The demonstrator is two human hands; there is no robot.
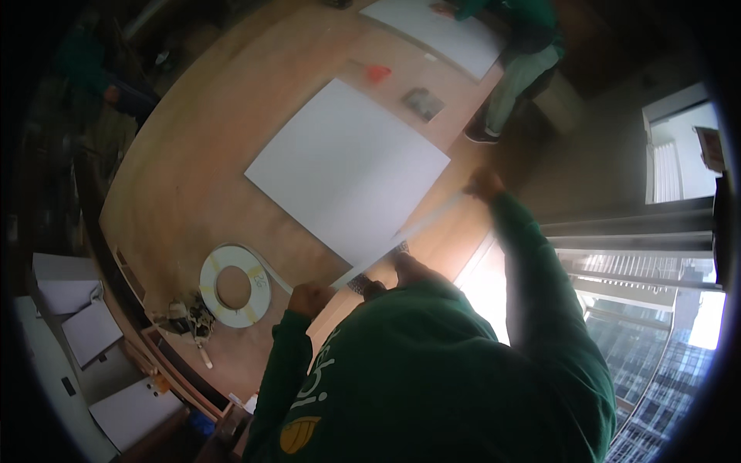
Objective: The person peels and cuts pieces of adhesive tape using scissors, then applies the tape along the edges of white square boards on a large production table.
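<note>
Two hands hold a long white strip (409, 231) stretched along the near edge of a white square board (347, 166) that lies flat on the wooden table (185, 177). The left hand (309, 297) is closed around the strip's lower end, just off the board's near corner; the right hand (484, 184), at the end of an outstretched green sleeve, is closed on its far end beside the board's right corner. Between them the strip runs straight and taut, touching or nearly touching the board's edge; which of the two cannot be told.

From the left hand a thin tail of strip curves back to a flat white roll of tape (234, 285) lying on the table to the left, near the table's edge. Just beside the roll sits a small heap of scraps and tools (187, 318), too tangled to make out.

Further along the table lie a small red object (378, 73), a grey pad (423, 103) and a second white board (440, 35), where another person (525, 62) in green stands at the far end
</note>
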